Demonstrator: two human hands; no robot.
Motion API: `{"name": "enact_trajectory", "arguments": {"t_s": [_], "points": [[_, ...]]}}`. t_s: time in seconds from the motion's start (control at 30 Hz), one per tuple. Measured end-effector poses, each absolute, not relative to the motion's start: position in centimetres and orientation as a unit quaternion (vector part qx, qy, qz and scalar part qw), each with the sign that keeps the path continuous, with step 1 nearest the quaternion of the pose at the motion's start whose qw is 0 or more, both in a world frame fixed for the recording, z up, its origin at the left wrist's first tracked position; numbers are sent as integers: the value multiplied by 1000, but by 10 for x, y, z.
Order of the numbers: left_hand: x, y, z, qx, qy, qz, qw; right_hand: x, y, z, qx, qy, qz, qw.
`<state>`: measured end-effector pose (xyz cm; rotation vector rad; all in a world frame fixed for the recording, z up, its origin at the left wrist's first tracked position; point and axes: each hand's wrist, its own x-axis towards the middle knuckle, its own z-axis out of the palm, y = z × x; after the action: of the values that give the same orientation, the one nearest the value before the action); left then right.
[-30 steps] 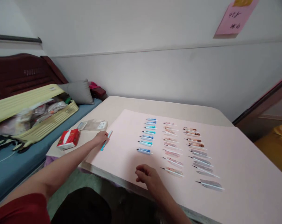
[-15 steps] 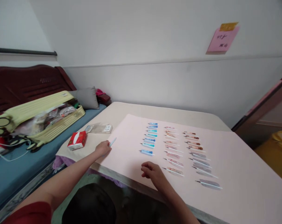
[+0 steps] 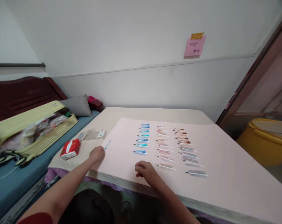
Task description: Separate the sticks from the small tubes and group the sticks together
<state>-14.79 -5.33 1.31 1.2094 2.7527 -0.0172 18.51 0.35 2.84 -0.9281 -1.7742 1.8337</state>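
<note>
My left hand [image 3: 96, 153] is closed round a light blue pen-like stick [image 3: 106, 145] at the left edge of a large pink paper sheet [image 3: 225, 161] on the table. My right hand [image 3: 145, 170] rests on the sheet near the front edge, fingers curled, with nothing visible in it. Just beyond it lie three columns of small items: blue ones [image 3: 142, 139] on the left, pinkish ones [image 3: 163, 145] in the middle, brown and grey ones [image 3: 186, 149] on the right.
A red tissue pack [image 3: 70, 149] and a clear plastic packet [image 3: 92, 134] lie on the beige table [image 3: 136, 112] left of the sheet. An open yellow suitcase [image 3: 31, 127] sits on the bed at left. A yellow bin [image 3: 266, 140] stands at right.
My left hand has pulled the blue stick slightly back toward me along the sheet's left edge. The right hand stays put. The head camera has swung to the right.
</note>
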Motion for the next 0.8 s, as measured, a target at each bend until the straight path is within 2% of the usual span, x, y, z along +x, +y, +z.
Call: {"name": "enact_trajectory", "arguments": {"t_s": [0.2,0.3,0.5,0.8], "points": [[-109,-40,18,479,877,-27,30,188,-2,34,-310,-684,633,186],[-67,-24,20,567,821,-28,54,188,-7,31,-292,-717,612,160],[14,7,9,691,714,48,98,191,-12,27,-269,-762,577,116],[45,29,-14,676,731,47,86,193,-8,32,-262,-786,543,136]]}}
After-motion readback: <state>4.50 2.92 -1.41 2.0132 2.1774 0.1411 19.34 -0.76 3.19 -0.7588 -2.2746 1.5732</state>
